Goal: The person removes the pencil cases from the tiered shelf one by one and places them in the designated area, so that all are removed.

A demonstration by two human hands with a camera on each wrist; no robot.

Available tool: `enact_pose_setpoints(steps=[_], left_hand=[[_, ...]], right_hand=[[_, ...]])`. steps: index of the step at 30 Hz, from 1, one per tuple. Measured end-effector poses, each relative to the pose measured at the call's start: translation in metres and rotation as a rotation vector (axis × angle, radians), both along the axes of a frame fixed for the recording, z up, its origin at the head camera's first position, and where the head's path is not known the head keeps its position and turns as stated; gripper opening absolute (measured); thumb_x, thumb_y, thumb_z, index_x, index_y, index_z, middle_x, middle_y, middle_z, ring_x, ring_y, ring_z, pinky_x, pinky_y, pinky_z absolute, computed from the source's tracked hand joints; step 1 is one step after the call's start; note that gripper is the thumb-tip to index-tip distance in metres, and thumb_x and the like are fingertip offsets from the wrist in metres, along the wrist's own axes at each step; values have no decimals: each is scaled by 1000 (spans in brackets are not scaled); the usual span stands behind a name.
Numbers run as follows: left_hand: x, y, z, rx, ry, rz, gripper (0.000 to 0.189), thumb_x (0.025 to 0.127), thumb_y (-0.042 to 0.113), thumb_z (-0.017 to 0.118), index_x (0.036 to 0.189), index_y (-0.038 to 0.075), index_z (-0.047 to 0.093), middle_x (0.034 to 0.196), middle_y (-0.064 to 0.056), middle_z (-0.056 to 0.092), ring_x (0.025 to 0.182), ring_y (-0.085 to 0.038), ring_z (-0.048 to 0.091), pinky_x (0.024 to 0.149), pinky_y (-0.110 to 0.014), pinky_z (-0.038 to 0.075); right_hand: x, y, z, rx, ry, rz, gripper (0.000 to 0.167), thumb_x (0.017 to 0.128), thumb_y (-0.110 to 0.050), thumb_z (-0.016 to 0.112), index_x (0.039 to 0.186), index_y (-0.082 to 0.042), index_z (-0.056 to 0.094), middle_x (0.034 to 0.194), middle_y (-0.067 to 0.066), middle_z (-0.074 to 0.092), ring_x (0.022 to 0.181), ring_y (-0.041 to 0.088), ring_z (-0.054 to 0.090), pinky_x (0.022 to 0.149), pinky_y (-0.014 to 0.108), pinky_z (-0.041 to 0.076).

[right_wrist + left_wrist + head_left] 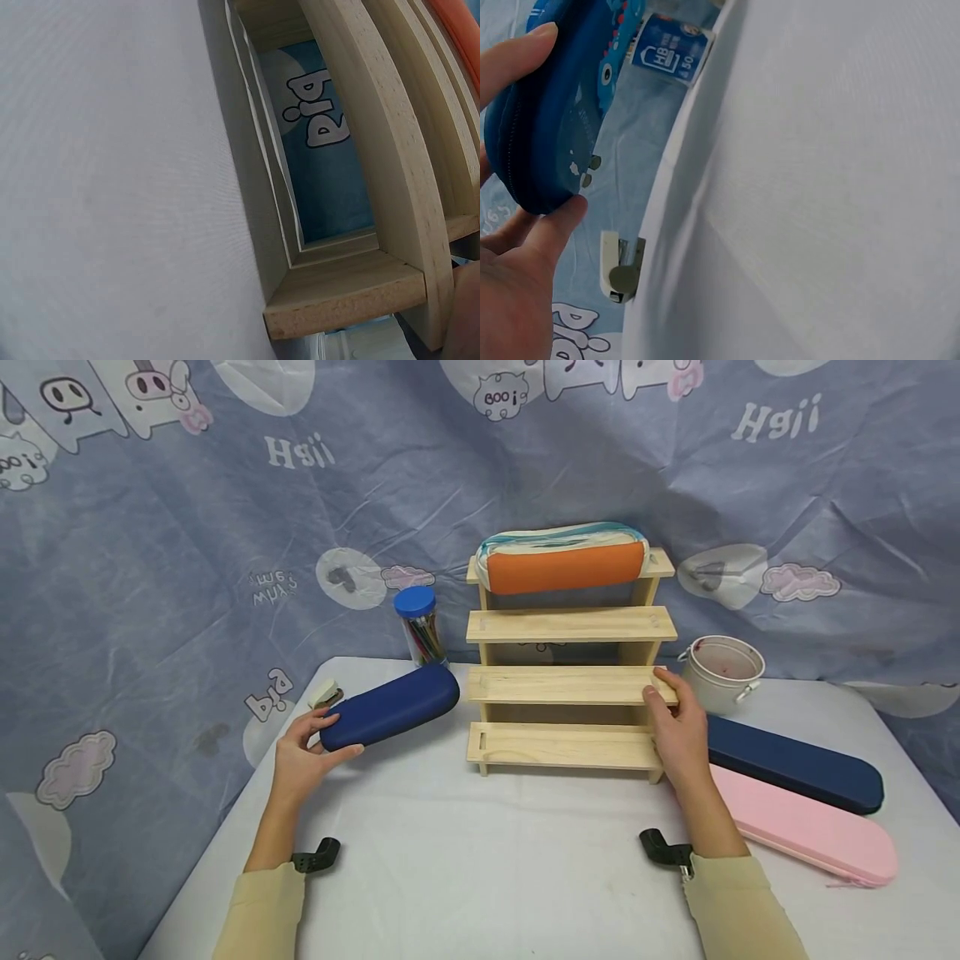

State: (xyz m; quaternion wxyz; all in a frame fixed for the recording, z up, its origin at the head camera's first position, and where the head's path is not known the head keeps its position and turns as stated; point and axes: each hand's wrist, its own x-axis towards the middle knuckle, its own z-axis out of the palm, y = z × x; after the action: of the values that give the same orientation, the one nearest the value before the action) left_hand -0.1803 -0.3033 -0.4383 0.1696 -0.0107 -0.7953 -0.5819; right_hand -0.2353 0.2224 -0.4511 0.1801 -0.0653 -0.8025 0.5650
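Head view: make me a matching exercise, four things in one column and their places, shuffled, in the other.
Things:
1. pink case
2. orange-fronted pouch
3. white pail
4. rounded blue case

Places:
A. behind the long navy case
B. held in the left hand
C. on the top shelf of the wooden rack
D. in front of the long navy case

Pairs: 1-D; 2-C; 3-A; 4-B

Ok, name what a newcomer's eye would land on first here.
Probably the bright orange pouch lying along the top of the wooden rack. Of the two hands, the left hand holds a blue case to the left of the rack, and the right hand grips the right end of a shelf. The pink case at the right of the table, beside a navy case, also stands out.
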Motion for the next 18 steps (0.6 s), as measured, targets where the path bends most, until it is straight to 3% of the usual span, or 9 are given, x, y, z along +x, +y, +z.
enact_pose_setpoints(steps=[8, 18], left_hand=[[-14, -17, -31, -69, -48, 38, 67, 62, 16, 93, 123, 5, 65, 141, -7, 45, 127, -28, 45, 100, -37, 44], [-17, -19, -41, -84, -70, 50, 68, 62, 22, 93, 121, 4, 65, 142, -5, 45, 129, -28, 44, 102, -40, 42]], right_hand=[[0, 0, -1, -1, -2, -1, 45, 95, -51, 52, 138, -39, 50, 143, -10, 44, 110, 15, 49, 81, 28, 38], [-1, 1, -2, -7, 5, 1, 46, 95, -52, 53, 138, -37, 50, 142, -10, 45, 105, 13, 49, 79, 28, 39]])
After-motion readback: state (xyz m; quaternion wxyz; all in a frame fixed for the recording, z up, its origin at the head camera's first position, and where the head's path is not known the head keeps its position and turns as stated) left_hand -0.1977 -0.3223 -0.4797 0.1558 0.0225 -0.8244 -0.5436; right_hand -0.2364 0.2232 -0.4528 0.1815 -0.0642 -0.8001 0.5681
